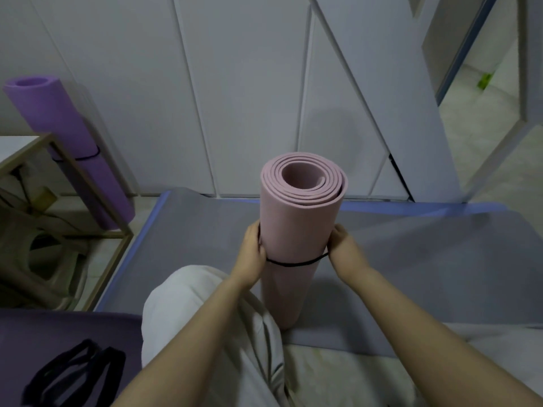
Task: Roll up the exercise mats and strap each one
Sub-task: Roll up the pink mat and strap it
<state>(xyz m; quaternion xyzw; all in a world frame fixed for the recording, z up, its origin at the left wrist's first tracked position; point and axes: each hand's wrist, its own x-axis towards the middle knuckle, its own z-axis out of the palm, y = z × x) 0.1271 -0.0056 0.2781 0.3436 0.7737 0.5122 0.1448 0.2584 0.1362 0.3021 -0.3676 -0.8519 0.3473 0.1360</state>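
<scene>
Fingers of left hand (pixel 252 248) and right hand (pixel 348 248) pinch strap (pixel 293 264) round upright pink mat (pixel 299 224); uneven tug could tip it.

The near rolled mat (pixel 299 230) stands upright in the middle, on a flat mat (pixel 440 259) that lies on the floor. A strap (pixel 293 263) goes around it, about halfway up. The left hand (pixel 252 251) holds its left side and the right hand (pixel 345 248) holds its right side, both at the strap. A bent knee (pixel 205 304) is just in front, to the left. Cupboard doors (pixel 235 83) stand behind. At the back left, the far rolled mat (pixel 67 148) leans behind a small table (pixel 14 146). At the front left, loose straps (pixel 73 374) lie on a second flat mat (pixel 58 327).
</scene>
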